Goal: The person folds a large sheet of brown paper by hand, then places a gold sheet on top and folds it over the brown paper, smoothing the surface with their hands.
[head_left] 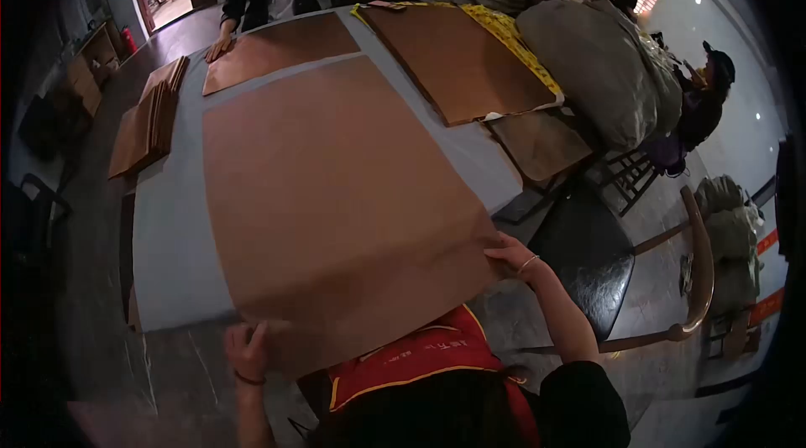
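A large sheet of brown paper (327,171) lies across the pale-covered table (172,255), its near end hanging over the edge towards my red apron (420,356). My left hand (246,350) is closed at the near left corner of the sheet, its fingers curled and partly hidden. At the right edge, my right hand (510,255) pinches the paper between thumb and fingers. The near part bends downward between both hands. Beyond the far end lies another brown sheet (285,47), with a co-worker's hand (220,47) resting at its left corner.
A brown stack (445,53) with yellow wrapping lies at the table's far right. Folded brown pieces (144,129) sit along the left edge. A wooden chair with a black seat (583,255) stands close by my right arm. Large grey sacks (596,62) and other people are behind.
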Action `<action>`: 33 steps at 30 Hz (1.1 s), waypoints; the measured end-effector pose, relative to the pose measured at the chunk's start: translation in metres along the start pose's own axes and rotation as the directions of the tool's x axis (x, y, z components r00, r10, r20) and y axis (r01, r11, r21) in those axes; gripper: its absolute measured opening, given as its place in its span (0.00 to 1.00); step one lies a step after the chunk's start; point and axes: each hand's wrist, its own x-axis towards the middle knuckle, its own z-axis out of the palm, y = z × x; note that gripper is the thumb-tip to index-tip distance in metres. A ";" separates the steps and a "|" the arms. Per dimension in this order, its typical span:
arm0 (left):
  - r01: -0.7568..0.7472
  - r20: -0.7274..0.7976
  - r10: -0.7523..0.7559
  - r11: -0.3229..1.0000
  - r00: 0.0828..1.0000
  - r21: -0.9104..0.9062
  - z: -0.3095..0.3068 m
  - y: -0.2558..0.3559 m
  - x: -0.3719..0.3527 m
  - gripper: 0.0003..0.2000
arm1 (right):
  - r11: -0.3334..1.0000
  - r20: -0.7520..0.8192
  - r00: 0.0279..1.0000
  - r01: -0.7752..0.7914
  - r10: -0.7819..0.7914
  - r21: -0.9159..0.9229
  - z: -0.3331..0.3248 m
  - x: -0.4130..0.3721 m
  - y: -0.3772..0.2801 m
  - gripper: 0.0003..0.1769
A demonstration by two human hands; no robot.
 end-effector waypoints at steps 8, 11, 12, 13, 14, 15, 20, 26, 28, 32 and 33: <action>0.084 -0.068 -0.096 0.984 0.993 -0.160 -0.010 -0.013 0.013 0.11 | 0.991 0.101 0.992 0.059 -0.071 0.119 -0.007 -0.003 0.000 0.36; 0.140 0.026 -0.137 0.970 0.990 -0.198 -0.031 -0.012 0.028 0.11 | 0.988 0.121 0.992 0.004 -0.022 0.153 -0.004 -0.010 -0.006 0.41; 0.121 0.049 -0.113 0.959 0.992 -0.257 -0.031 -0.019 0.031 0.11 | 0.990 0.075 0.994 0.068 -0.077 0.121 -0.004 -0.012 -0.007 0.43; 0.105 0.068 -0.088 0.942 0.994 -0.320 -0.031 -0.024 0.031 0.11 | 0.988 0.028 0.990 0.132 -0.135 0.086 -0.003 -0.014 -0.010 0.46; 0.159 0.044 -0.153 0.947 0.987 -0.280 -0.028 -0.026 0.030 0.10 | 0.980 0.073 0.978 0.195 -0.197 0.025 -0.003 -0.017 -0.014 0.48; 0.157 0.040 -0.152 0.950 0.988 -0.270 -0.035 -0.021 0.038 0.10 | 0.979 0.081 0.976 0.201 -0.202 0.029 -0.006 -0.016 -0.013 0.48; 0.175 0.047 -0.170 0.908 0.984 -0.380 -0.064 -0.015 0.067 0.10 | 0.987 0.085 0.991 0.116 -0.107 -0.108 -0.007 -0.035 -0.035 0.49; 0.083 0.004 -0.089 0.915 0.996 -0.394 -0.075 -0.029 0.078 0.09 | 0.963 0.148 0.987 0.099 -0.063 -0.251 -0.019 -0.038 -0.054 0.26; 0.089 -0.015 -0.101 0.930 0.995 -0.357 -0.086 -0.022 0.090 0.10 | 0.969 0.159 0.986 0.092 -0.056 -0.229 -0.023 -0.040 -0.058 0.20; 0.061 -0.062 -0.101 0.883 0.993 -0.466 -0.088 -0.024 0.100 0.11 | 0.983 0.266 0.953 0.167 -0.142 -0.072 -0.044 -0.031 -0.060 0.15; 0.124 -0.023 -0.158 0.850 0.987 -0.512 -0.091 -0.022 0.103 0.11 | 0.981 0.268 0.952 0.178 -0.151 -0.076 -0.044 -0.031 -0.064 0.15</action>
